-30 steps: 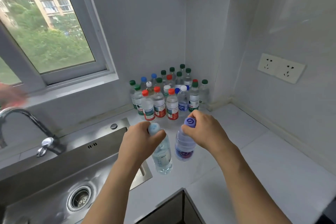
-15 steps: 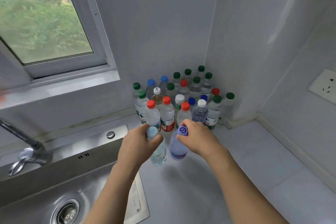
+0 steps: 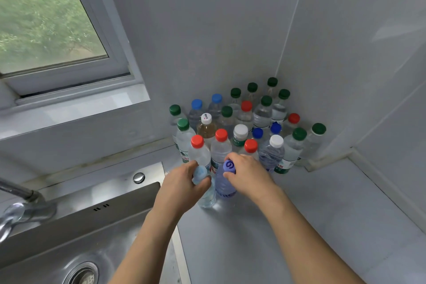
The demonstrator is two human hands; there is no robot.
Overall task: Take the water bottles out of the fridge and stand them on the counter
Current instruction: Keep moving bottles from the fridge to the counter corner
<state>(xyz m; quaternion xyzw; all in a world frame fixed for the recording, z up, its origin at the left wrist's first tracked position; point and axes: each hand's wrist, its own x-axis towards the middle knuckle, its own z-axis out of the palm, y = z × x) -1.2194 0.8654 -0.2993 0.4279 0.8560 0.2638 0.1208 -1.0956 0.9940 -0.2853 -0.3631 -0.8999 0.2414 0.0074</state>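
Note:
My left hand point(image 3: 182, 185) grips the neck of a clear bottle with a pale blue cap point(image 3: 207, 196). My right hand point(image 3: 250, 174) grips the neck of a bluish bottle with a purple cap point(image 3: 224, 185). Both bottles stand upright and side by side on the grey counter point(image 3: 299, 226), just in front of a cluster of several bottles point(image 3: 242, 127) with green, red, blue and white caps packed into the wall corner. The fridge is out of view.
A steel sink point(image 3: 69, 244) with a drain lies at the lower left, its tap point(image 3: 20, 203) at the far left edge. A window point(image 3: 50, 18) is above it. Tiled walls close the corner behind the bottles.
Both hands have carried their bottles forward, up against the front row of the cluster. The view has moved closer to the corner and tilted down.

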